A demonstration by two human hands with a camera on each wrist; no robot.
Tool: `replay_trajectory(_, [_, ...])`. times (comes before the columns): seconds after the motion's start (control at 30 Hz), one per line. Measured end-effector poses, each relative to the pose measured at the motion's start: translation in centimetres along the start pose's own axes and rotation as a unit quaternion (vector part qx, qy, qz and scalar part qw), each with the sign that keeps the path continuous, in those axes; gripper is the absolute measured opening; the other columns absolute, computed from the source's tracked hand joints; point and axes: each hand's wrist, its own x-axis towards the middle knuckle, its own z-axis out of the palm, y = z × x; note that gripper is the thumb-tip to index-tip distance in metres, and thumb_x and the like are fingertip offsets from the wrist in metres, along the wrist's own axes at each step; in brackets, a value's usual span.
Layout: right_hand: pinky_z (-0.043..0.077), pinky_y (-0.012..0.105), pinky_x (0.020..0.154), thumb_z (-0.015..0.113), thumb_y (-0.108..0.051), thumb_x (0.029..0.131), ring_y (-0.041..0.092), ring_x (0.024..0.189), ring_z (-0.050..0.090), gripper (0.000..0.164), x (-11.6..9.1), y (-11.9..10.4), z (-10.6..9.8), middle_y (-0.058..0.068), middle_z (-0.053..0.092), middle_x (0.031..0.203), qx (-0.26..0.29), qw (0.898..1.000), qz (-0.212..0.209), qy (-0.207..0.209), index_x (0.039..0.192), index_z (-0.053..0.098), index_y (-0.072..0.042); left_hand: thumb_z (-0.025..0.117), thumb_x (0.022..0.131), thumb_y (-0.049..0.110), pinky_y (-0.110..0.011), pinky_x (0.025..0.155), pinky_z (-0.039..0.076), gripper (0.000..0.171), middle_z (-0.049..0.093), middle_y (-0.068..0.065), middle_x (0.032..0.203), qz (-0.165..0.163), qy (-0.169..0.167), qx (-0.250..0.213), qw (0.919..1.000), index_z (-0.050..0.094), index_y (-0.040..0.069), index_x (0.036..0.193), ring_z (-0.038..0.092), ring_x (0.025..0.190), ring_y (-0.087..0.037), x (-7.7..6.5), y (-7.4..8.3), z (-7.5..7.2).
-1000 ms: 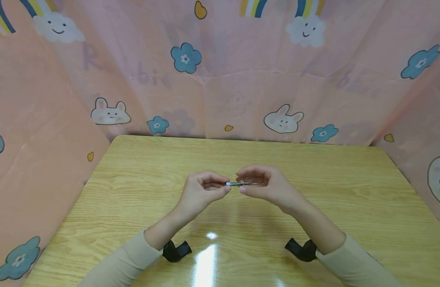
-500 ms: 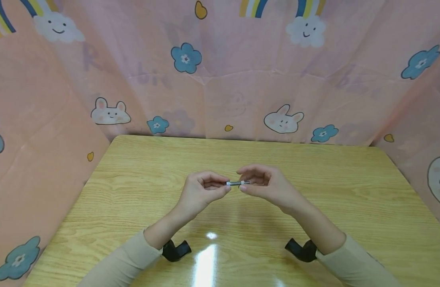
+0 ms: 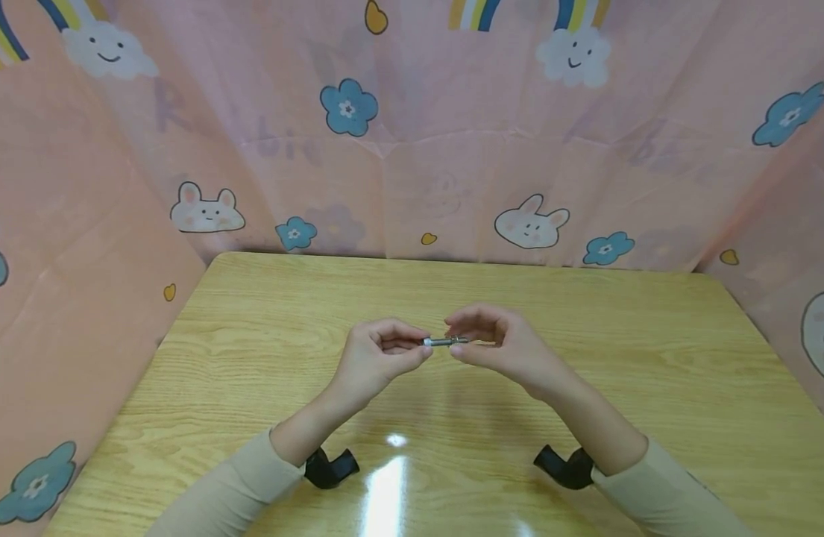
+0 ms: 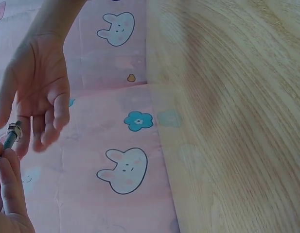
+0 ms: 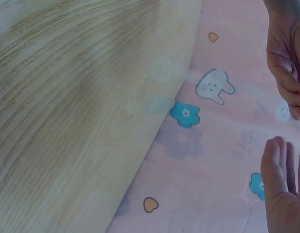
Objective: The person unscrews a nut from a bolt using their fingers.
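Left hand (image 3: 365, 365): thumb and fingertips are pinching one end of a metal bolt (image 3: 441, 343), the remaining fingers curling behind. Bolt: one piece, threaded, lying nearly level in the head view, its gripped end sitting between the left fingertips and its shank pointing across toward the other hand. Nut (image 4: 14, 130): one, metal, encircling the shank near the far end, a short tip of thread projecting beyond it. Right hand (image 3: 515, 347): thumb and fingers are standing apart, gripping nothing, with the nut end lying in the space between them; in the head view the thumb tip is showing just beside the nut, and whether it is touching cannot be told. The left wrist view is showing what the head view is hiding: the right palm, its loosely extended fingers and the nut's ring-like face. The right wrist view is catching both hands at its right edge, partly cut off, the right fingers reaching up below the left ones. Left sleeve (image 3: 233, 485) and right sleeve (image 3: 663, 488): beige, long, covering the forearms. Left black fitting (image 3: 329, 471) and right black fitting (image 3: 566, 470): each projecting inward beside a cuff. Table (image 3: 271, 306): wood-grained, lying beneath the hands, reflecting a bright light near its front. Cloth (image 3: 418, 171): pink, hanging behind and at both sides, bearing flowers, rabbits, clouds and rainbows.
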Motion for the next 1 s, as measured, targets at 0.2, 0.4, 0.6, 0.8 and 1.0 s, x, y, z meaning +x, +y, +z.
replay_trajectory(0.2, [0.055,0.033,0.078,0.063,-0.009,0.089,0.018,0.083,0.065,0.021,0.01,-0.03,0.12,0.010,0.064,0.093,-0.010,1.000,0.002,0.016,0.103,0.060,0.007,0.069,0.081,-0.001,-0.031,0.070,0.057,0.016,0.068,-0.014,0.090,0.007,-0.001,0.000,1.0000,0.068,-0.006,0.097,0.067,0.078,-0.019,-0.05,-0.09,-0.02])
replay_trajectory(0.4, [0.055,0.033,0.078,0.069,-0.004,0.083,0.023,0.093,0.062,0.027,-0.13,-0.06,0.06,0.015,0.059,0.104,-0.014,1.000,-0.003,0.008,0.107,0.060,0.004,0.069,0.081,-0.002,-0.030,0.070,0.057,0.017,0.068,-0.015,0.091,0.008,-0.001,0.001,1.0000,0.067,-0.007,0.097,0.067,0.077,-0.018,-0.06,-0.16,-0.06])
replay_trajectory(0.6, [0.055,0.036,0.078,0.061,-0.014,0.091,0.020,0.083,0.066,0.027,-0.02,-0.25,0.09,0.014,0.064,0.094,-0.008,1.000,0.017,0.010,0.109,0.058,0.007,0.069,0.081,-0.001,-0.031,0.070,0.057,0.016,0.068,-0.014,0.091,0.007,0.001,0.003,1.0000,0.068,-0.006,0.096,0.067,0.078,-0.019,-0.06,-0.03,-0.02])
replay_trajectory(0.8, [0.055,0.032,0.077,0.067,-0.004,0.085,0.022,0.088,0.063,0.025,-0.16,-0.19,0.07,0.015,0.061,0.100,-0.013,1.000,0.002,0.012,0.105,0.060,0.007,0.069,0.082,0.000,-0.030,0.070,0.057,0.016,0.068,-0.014,0.091,0.005,-0.001,0.006,1.0000,0.067,-0.006,0.097,0.067,0.077,-0.019,-0.09,-0.01,-0.09])
replay_trajectory(1.0, [0.055,0.033,0.077,0.063,-0.011,0.090,0.022,0.087,0.065,0.028,-0.03,-0.28,0.07,0.016,0.063,0.100,-0.014,1.000,0.010,0.016,0.111,0.058,0.006,0.069,0.081,0.000,-0.031,0.070,0.057,0.016,0.068,-0.014,0.090,0.005,0.001,0.006,1.0000,0.068,-0.005,0.097,0.067,0.078,-0.019,-0.08,-0.03,-0.10])
